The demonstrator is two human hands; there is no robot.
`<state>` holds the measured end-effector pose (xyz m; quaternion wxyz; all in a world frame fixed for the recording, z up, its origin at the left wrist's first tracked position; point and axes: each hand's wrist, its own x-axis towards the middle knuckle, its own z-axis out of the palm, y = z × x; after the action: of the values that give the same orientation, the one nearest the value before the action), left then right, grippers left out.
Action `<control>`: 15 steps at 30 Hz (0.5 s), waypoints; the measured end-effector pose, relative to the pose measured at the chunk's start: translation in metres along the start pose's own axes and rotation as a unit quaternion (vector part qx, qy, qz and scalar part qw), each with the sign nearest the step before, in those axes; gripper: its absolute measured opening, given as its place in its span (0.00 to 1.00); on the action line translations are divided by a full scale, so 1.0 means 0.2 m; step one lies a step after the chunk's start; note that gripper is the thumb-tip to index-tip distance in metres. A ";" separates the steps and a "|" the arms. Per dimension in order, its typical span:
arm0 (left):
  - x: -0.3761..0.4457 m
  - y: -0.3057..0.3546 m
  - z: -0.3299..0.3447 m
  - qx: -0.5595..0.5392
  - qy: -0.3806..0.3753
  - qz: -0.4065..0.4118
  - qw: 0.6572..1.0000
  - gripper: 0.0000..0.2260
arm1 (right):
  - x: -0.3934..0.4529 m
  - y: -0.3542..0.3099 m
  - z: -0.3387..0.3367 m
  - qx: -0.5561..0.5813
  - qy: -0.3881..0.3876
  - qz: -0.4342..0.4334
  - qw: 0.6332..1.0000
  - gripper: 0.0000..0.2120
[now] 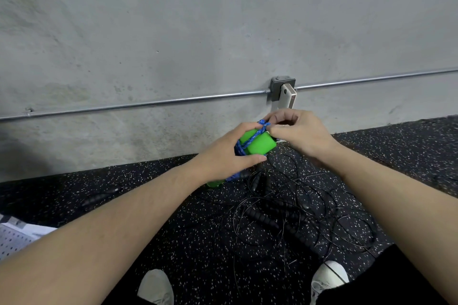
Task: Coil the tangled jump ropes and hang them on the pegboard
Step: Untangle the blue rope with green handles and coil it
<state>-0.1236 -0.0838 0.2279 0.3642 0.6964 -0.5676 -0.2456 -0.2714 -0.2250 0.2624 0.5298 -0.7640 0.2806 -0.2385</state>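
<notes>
Between both hands (262, 141), unlabelled green handles (260, 145)

No legible text, labels, brands, nos. or signs in the head view. Checked surfaces, none bearing readable print: green handles (260, 145) and blue rope (263, 129) at approx. 12 o'clock from frame ctr, white device (287, 96) at the wall box, also approx. 12 o'clock, and pegboard (12, 240) at 8 o'clock. Any marks on these are too small or blurred to read.
</notes>
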 end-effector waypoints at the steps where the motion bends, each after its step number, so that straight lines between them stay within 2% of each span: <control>1: 0.00 0.01 -0.01 0.003 -0.006 -0.006 1.000 0.27 | 0.01 0.00 0.00 -0.006 0.018 -0.010 1.000 0.10; 5: 0.02 0.04 -0.02 0.032 -0.020 -0.045 0.998 0.22 | 0.00 -0.02 0.00 -0.038 0.048 -0.035 0.997 0.09; 8: 0.02 0.02 -0.02 0.047 -0.035 -0.058 0.997 0.22 | -0.02 -0.01 0.01 -0.052 0.042 -0.050 0.996 0.11; 11: 0.02 0.02 -0.04 0.008 -0.058 -0.076 0.995 0.22 | -0.01 0.00 0.02 -0.031 0.042 -0.036 0.998 0.10; 13: 0.01 0.02 -0.03 0.003 -0.045 -0.056 0.997 0.24 | 0.01 -0.01 0.03 -0.014 0.056 -0.016 0.998 0.09; 15: 0.00 0.01 0.00 0.033 0.001 -0.018 0.999 0.27 | 0.03 -0.01 0.05 0.009 0.079 0.003 0.997 0.08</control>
<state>-0.1247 -0.0835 0.2302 0.3368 0.7182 -0.5628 -0.2325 -0.2611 -0.2216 0.2624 0.5137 -0.7368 0.3219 -0.2994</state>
